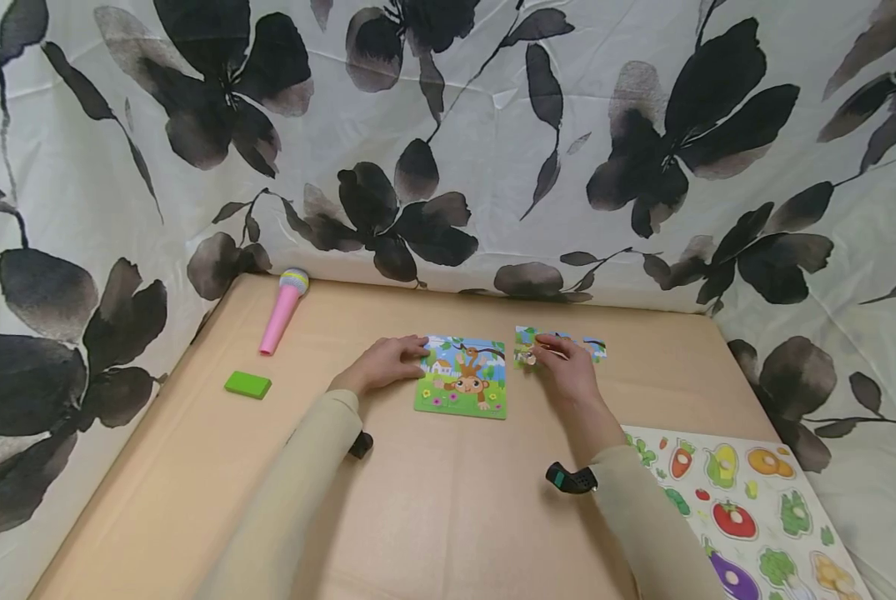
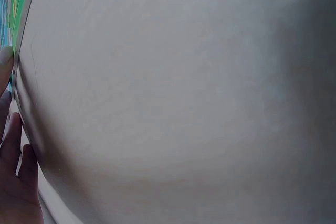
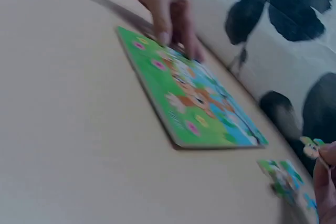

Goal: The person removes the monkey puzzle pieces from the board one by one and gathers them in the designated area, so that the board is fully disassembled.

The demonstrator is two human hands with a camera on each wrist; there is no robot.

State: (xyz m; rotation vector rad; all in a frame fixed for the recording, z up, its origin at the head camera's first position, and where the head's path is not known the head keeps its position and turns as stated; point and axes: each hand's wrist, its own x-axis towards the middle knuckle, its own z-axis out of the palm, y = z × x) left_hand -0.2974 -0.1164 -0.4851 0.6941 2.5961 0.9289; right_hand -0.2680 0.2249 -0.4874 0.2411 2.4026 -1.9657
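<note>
worktop: light tan, flat-surfaced (image 1: 417, 517). a flat square puzzle board printed with a monkey on green and blue (image 1: 463, 398) lies flat near its middle, between the two hands. the left hand (image 1: 386, 364) touches the board's left edge; its fingers are extended, slightly apart, with the thumb at the rim. the right hand (image 1: 568, 371), to the board's right, pinches a small printed puzzle piece (image 3: 312, 149) between thumb and fingers, raised above the worktop. loose green-and-blue puzzle pieces (image 1: 596, 345) lie beneath and beside this hand. to the left: a pink toy microphone with a grey and yellow head (image 1: 283, 312) and a bright green rectangular block (image 1: 248, 385). at right, partly behind the right sleeve: a white board of coloured vegetables (image 1: 768, 521).
</note>
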